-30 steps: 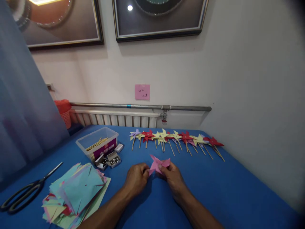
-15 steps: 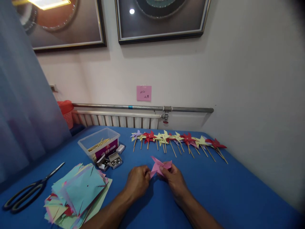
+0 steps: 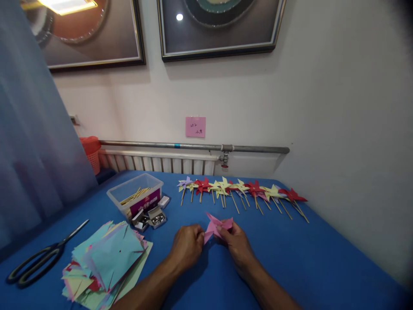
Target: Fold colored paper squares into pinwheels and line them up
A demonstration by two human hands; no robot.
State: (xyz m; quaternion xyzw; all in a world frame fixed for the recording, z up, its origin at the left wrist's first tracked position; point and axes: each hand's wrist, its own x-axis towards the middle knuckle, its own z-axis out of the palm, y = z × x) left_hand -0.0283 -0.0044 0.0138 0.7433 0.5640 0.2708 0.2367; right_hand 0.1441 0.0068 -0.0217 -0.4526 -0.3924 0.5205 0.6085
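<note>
Item: pink paper pinwheel (image 3: 217, 224), partly folded, held just above the blue table (image 3: 306, 254), near its middle.
Left hand (image 3: 187, 246): fingers closed, pinching the pinwheel's left point.
Right hand (image 3: 236, 243): fingers closed on the pinwheel's right side, thumb on top.
Finished stock: row of pinwheels on sticks (image 3: 241, 191), red, yellow and purple, laid along the far edge of the table.
Raw stock: heap of cut coloured paper squares (image 3: 106, 260), near left.
Tools: black scissors (image 3: 41, 258), far left.
Containers: clear plastic tub (image 3: 135, 197) holding sticks; small open boxes of pins (image 3: 152, 217) just beside it.
</note>
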